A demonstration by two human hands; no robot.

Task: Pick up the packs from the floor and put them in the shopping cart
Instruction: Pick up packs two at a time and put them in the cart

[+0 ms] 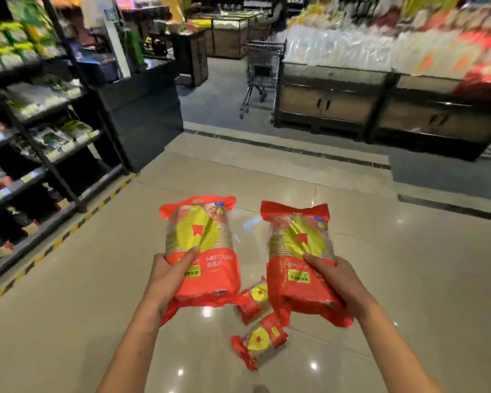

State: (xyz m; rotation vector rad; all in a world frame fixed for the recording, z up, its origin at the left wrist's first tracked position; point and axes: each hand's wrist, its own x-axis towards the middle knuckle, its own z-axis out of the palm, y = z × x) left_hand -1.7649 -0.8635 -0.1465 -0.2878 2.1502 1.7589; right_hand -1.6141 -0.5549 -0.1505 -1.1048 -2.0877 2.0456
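Left hand [165, 275] and right hand [338, 279] each clamp a red pack [203, 251] [301, 259] above two more packs [262, 340] on the near floor [68, 321], so next we carry ours to the far shopping cart [262, 72].

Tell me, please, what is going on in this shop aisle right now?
A person is gathering red packs off the floor. The left hand holds one pack, the right hand another. Two more packs lie on the tiles below. The shopping cart stands well ahead, beside a display counter.
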